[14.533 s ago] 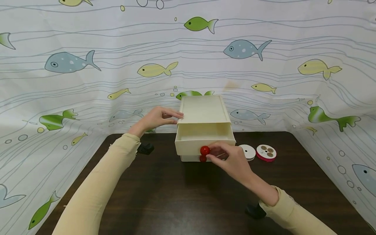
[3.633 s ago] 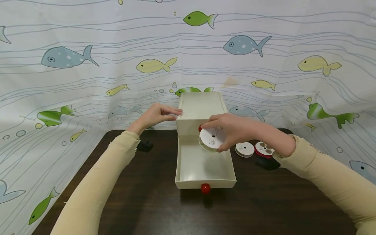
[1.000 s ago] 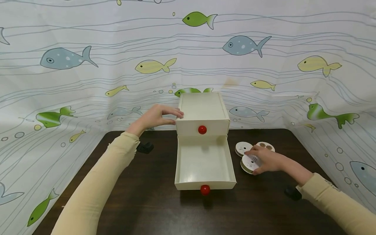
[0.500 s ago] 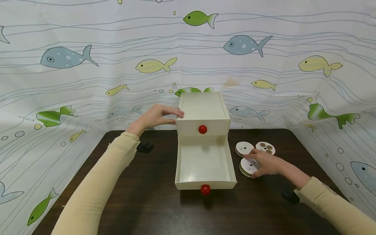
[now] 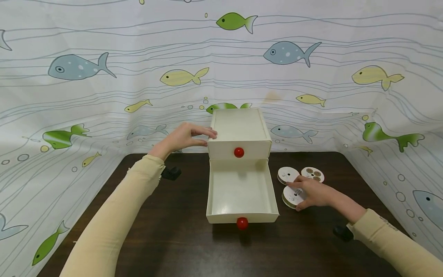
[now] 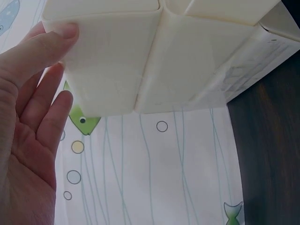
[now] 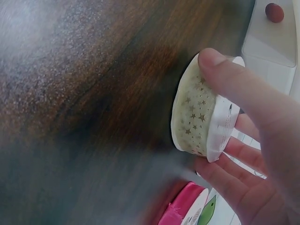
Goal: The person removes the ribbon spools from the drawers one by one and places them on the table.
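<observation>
My left hand point(image 5: 183, 137) rests its fingertips on the upper left corner of a cream two-drawer box point(image 5: 240, 125), with the thumb against the side. The upper drawer point(image 5: 223, 150), with a red ball knob, is closed. Its lower drawer point(image 5: 242, 192) is pulled out and bare inside. To the right of it, my right hand point(image 5: 315, 192) grips a white ribbon spool point(image 5: 292, 197) between thumb and fingers, low at the table. In the right wrist view, the spool's pale ribbon point(image 7: 194, 117) carries gold stars, and the thumb lies across its edge.
Just behind the gripped spool lies another white spool point(image 5: 287, 175). A spool with round cutouts point(image 5: 313, 174) sits farther right; its pink ribbon point(image 7: 185, 201) shows in the right wrist view. The dark table point(image 5: 166, 227) meets a fish-print curtain point(image 5: 194, 96) at the back.
Earlier the upper drawer stood open; it is closed now and the lower one pulled out. The right hand has carried the spool from above the lower drawer to the table at right.
</observation>
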The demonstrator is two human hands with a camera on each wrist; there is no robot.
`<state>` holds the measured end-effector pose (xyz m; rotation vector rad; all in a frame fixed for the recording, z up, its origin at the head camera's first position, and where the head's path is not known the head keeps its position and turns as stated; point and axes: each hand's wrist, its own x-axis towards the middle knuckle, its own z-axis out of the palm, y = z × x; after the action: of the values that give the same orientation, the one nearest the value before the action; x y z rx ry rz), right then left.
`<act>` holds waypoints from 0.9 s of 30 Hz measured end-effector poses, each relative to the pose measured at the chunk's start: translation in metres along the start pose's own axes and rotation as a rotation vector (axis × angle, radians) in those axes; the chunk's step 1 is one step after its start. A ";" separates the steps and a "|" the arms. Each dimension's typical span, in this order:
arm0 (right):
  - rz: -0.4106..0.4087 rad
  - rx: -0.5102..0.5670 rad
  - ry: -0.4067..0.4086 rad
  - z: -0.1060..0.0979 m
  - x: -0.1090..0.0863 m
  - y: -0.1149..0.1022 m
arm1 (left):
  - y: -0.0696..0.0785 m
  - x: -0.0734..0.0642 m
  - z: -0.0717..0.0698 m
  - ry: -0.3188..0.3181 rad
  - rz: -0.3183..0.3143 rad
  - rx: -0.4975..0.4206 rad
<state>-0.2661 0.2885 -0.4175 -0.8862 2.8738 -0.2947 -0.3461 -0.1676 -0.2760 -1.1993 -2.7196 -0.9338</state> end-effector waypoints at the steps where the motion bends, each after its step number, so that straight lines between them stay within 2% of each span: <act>1: -0.002 -0.001 0.001 0.000 0.000 0.000 | 0.000 0.000 0.000 0.000 -0.002 0.000; 9: 0.042 -0.020 0.009 -0.010 -0.006 -0.004 | 0.001 -0.001 0.000 -0.002 -0.015 -0.012; 16: 0.065 -0.066 0.128 -0.029 -0.016 -0.017 | 0.003 -0.001 -0.001 -0.006 -0.010 -0.022; 27: -0.014 -0.049 0.325 -0.055 -0.029 -0.057 | 0.002 -0.002 0.000 -0.003 -0.020 -0.032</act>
<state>-0.2205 0.2671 -0.3495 -0.9459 3.1842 -0.4049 -0.3435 -0.1682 -0.2754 -1.1820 -2.7342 -0.9819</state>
